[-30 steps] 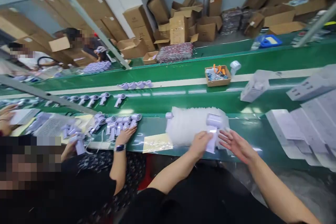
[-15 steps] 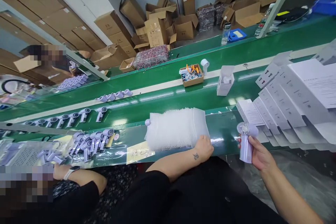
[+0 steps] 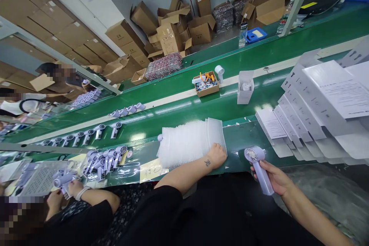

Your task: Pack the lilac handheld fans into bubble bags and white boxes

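Observation:
In my right hand [image 3: 275, 178] is a pale lilac handheld fan [image 3: 263, 171], its round grille tilted up and to the left and its handle pointing down. The fingers wrap around the handle. My left hand [image 3: 217, 155] is closed at the right end of a row of overlapping white translucent bags [image 3: 184, 144], its fingers on the endmost bag [image 3: 216, 132]. That bag stands slightly apart from the others. The fingertips of the left hand are partly hidden.
White boxes [image 3: 311, 111] with printed sheets stand at right. An open white box [image 3: 245, 88] and a small carton of parts [image 3: 206, 84] are across the belt. At left, a co-worker's hands [image 3: 65, 192] handle a fan near piled fans [image 3: 105, 161].
My right hand has moved left with the fan, which now tilts more. The endmost bag under my left hand has separated slightly from the row. The co-worker's hands have come into clearer view.

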`<state>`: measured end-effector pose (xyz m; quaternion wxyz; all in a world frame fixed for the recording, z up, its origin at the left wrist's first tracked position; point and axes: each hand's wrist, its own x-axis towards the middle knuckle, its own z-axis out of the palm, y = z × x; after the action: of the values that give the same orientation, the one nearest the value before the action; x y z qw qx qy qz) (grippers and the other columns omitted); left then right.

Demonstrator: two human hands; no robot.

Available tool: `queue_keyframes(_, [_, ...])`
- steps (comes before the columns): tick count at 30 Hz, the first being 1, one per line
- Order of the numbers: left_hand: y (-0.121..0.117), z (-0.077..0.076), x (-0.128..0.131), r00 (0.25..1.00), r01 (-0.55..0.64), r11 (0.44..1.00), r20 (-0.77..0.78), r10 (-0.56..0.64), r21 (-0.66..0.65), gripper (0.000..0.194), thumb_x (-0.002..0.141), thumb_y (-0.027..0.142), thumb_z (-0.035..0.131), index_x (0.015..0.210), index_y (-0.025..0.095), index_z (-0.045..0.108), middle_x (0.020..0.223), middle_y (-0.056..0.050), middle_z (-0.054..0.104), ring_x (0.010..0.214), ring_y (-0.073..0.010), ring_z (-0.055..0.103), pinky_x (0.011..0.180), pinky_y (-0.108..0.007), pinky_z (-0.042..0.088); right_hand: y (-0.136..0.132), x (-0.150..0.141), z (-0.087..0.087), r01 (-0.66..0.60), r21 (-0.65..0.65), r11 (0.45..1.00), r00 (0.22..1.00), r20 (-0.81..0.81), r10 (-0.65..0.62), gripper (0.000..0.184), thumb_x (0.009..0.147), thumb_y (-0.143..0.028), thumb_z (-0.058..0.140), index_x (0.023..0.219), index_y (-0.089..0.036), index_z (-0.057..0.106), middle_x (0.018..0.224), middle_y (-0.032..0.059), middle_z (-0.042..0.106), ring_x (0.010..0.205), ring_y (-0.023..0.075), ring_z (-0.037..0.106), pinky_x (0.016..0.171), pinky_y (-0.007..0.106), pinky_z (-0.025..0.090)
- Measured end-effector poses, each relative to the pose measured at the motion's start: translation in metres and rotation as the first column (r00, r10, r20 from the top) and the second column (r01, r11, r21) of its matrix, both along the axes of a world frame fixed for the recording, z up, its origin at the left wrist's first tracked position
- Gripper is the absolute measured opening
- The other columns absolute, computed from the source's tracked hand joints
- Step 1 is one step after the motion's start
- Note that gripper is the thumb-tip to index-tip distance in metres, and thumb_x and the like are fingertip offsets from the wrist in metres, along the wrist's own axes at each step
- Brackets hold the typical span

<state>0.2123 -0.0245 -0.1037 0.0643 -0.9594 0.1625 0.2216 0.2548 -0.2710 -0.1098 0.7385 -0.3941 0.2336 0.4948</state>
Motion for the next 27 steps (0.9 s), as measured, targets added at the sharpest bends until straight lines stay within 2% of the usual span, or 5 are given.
queue_keyframes(8, [0.010,-0.003,0.004,0.992,-0.092,0.995,-0.094,0.089,-0.033,0.019,0.080,0.012,0.050,0.089,0.008,0.066,0.095,-0.018,0.061,0.095,-0.0289,0.052,0.074,-0.038,0.039,0.001,-0.001,-0.004,0.006,-0.012,1.000,1.000,-0.019,-0.006,0.018,0.073,-0.018,0.069,0.091,-0.019,0.064,0.086,0.0037,0.070,0.078,0.0185,0.066,0.063,0.029,0.058])
queue_keyframes(11, [0.014,0.001,0.006,0.971,-0.235,0.952,-0.007,0.238,-0.199,0.019,0.081,0.014,0.049,0.091,0.010,0.065,0.097,-0.016,0.061,0.098,-0.0275,0.052,0.081,-0.037,0.039,0.005,-0.005,0.000,-0.024,0.006,1.000,1.000,-0.005,0.024,0.019,0.072,-0.018,0.071,0.089,-0.020,0.062,0.083,0.0034,0.069,0.078,0.0190,0.066,0.063,0.029,0.058])
queue_keyframes(16, [0.012,0.006,0.011,0.804,-0.546,0.688,-0.069,0.590,-0.478,0.016,0.082,0.024,0.053,0.087,0.016,0.066,0.090,-0.008,0.065,0.089,-0.0215,0.058,0.080,-0.030,0.043,0.031,-0.008,0.011,-0.171,0.091,0.981,0.982,0.102,0.162,0.032,0.069,-0.018,0.073,0.097,-0.023,0.058,0.082,0.0012,0.066,0.079,0.0210,0.066,0.059,0.031,0.057])
queue_keyframes(21, [0.004,0.002,0.008,0.484,-0.737,0.156,-0.353,0.801,-0.657,0.011,0.074,0.013,0.059,0.080,0.015,0.067,0.076,-0.003,0.066,0.076,-0.0163,0.058,0.073,-0.025,0.043,0.068,-0.001,0.008,-0.202,0.131,0.970,0.972,0.144,0.183,0.036,0.069,-0.024,0.073,0.100,-0.022,0.055,0.081,-0.0001,0.064,0.074,0.0171,0.065,0.057,0.028,0.054])
queue_keyframes(27, [0.002,0.004,0.001,0.382,-0.701,0.017,-0.355,0.853,-0.713,0.020,0.082,0.018,0.046,0.089,0.012,0.064,0.074,-0.003,0.062,0.070,-0.0134,0.055,0.066,-0.024,0.043,0.072,-0.007,-0.002,-0.337,-0.109,0.935,0.894,0.276,0.354,0.043,0.067,-0.032,0.073,0.102,-0.020,0.052,0.073,0.0021,0.064,0.067,0.0190,0.063,0.051,0.029,0.051])
